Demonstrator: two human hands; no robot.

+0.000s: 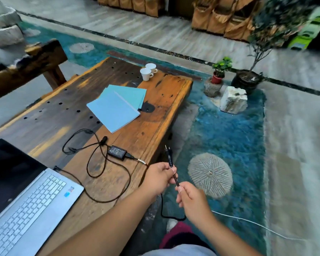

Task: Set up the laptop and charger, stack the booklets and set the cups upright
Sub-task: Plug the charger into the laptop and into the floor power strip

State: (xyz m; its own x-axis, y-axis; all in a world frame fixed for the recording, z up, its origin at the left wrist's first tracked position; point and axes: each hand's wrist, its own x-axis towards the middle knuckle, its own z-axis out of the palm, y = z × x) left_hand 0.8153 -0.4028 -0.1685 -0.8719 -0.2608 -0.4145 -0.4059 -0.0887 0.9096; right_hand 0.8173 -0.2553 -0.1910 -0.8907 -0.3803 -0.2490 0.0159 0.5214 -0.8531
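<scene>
right hand (191,199): fingers pinch charger cable (176,181) | left hand (158,179): fingers grip plug (169,157)

Booklets (116,106) between cups (148,71) and laptop (24,196), on table (155,115)

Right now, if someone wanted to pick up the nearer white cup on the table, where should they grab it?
Probably by its small handle, coming from the right. The nearer cup stands upright beside the second cup with its handle pointing right, toward the table's edge, so that side looks free while the other cup crowds it from behind.
</scene>
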